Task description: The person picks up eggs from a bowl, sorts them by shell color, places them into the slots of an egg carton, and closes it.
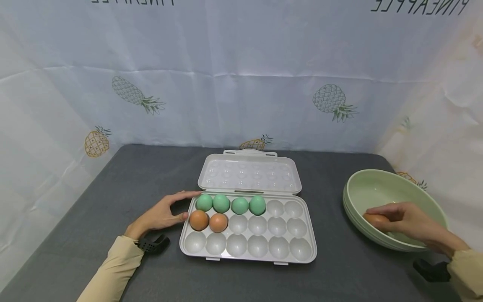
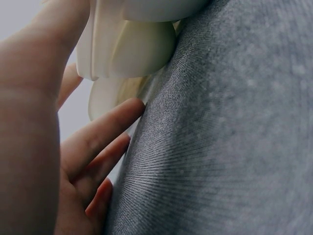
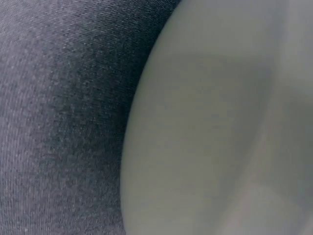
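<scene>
Six eggs sit in the open white plastic egg tray [image 1: 298, 251] at the middle of the dark grey cloth-covered table [image 1: 113, 184]: four smooth green eggs [image 1: 231, 204] fill the far row from its left end, and two brown eggs [image 1: 209, 221] take the first two cups of the middle row. The tray's long axis runs left to right, and its clear dimpled lid [image 1: 250, 174] lies folded back toward the pineapple-printed backdrop [image 1: 241, 75].

The left hand [image 1: 161, 215] rests at the tray's left end, fingers spread and fairly straight, thumb tip against the tray wall beside the nearest brown egg; the left wrist view shows relaxed fingers [image 2: 98, 139] on the woven cloth under the tray's edge.

The right hand [image 1: 405, 220] reaches into the round pale green bowl [image 1: 377, 184] at the right, fingers curled over a brown egg [image 1: 374, 219] low inside it, long axis roughly left to right. The right wrist view shows only the bowl's smooth blurred wall [image 3: 220, 122] against cloth.
</scene>
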A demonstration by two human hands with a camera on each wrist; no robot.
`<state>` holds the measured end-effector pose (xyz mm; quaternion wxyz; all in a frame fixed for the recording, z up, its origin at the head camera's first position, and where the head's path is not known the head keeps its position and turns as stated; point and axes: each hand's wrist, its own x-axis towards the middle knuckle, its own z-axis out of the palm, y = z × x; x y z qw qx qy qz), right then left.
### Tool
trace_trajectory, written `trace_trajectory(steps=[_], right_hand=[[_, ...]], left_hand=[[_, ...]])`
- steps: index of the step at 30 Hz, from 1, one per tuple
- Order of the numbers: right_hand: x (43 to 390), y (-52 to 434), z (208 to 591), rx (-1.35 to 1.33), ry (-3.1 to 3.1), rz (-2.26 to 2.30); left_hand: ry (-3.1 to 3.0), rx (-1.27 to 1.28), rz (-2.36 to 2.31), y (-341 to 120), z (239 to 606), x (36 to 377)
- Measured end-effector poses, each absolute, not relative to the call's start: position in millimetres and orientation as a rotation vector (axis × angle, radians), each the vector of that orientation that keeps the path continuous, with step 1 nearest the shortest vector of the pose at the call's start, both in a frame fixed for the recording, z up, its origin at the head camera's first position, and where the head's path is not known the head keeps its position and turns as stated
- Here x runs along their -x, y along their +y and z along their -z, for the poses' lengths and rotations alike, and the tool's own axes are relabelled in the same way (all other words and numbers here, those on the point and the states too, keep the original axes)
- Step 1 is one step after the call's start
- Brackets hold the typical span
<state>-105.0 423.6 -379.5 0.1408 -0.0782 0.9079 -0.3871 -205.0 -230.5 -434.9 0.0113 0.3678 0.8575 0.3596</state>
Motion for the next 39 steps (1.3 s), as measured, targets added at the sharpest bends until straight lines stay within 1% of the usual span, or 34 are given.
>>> trace_trajectory(steps=[14, 21, 30, 35, 39], right_hand=[[114.5, 406.7, 380.4, 0.398, 2.672, 1.114], [118.6, 402.9, 384.7, 0.242, 2.694, 1.159], [123.4, 406.4, 389.6, 0.285, 2.582, 1.354], [123.3, 405.7, 389.8, 0.167, 2.531, 1.550], [120.4, 400.3, 381.8, 0.061, 2.571, 1.554]], left_hand=[[2.660, -1.129, -1.142, -230.1, 434.8, 205.8], [2.645, -1.105, -1.157, -228.2, 433.8, 205.6], [2.668, -1.104, -1.136, -229.1, 434.0, 205.0], [2.652, -1.116, -1.149, -230.0, 435.2, 204.9], [2.664, -1.123, -1.139, -230.1, 435.3, 204.8]])
